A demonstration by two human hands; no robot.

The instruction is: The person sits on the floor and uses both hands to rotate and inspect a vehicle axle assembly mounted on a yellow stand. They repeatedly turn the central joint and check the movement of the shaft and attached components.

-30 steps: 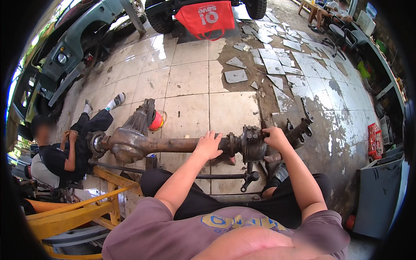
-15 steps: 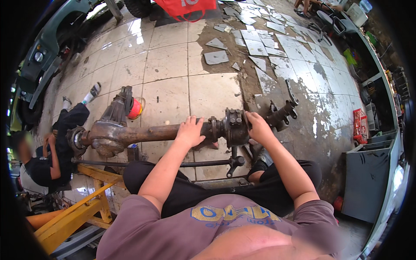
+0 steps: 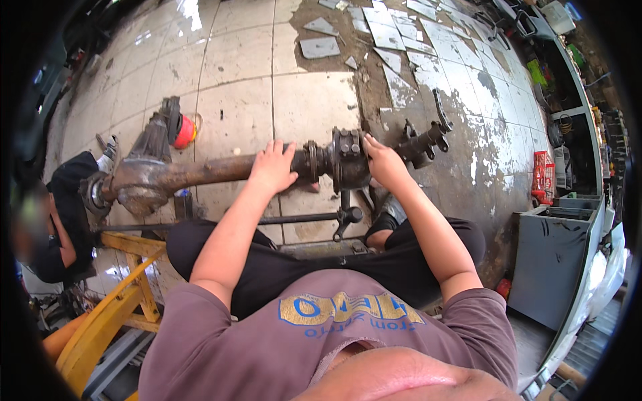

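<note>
While my left hand (image 3: 273, 168) lies palm down with its fingers spread on the tube of the rusty axle (image 3: 217, 172), my right hand (image 3: 386, 164) rests its fingertips against the outer face of the round hub (image 3: 349, 172), though I cannot tell whether they pinch anything there. The axle stretches crosswise just beyond my knees (image 3: 190, 242), above the tiled floor (image 3: 234, 73), its bulging differential housing (image 3: 142, 180) toward my left, with a thin dark rod (image 3: 294, 219) running nearer me and a co-worker (image 3: 73, 186) by the left end.
</note>
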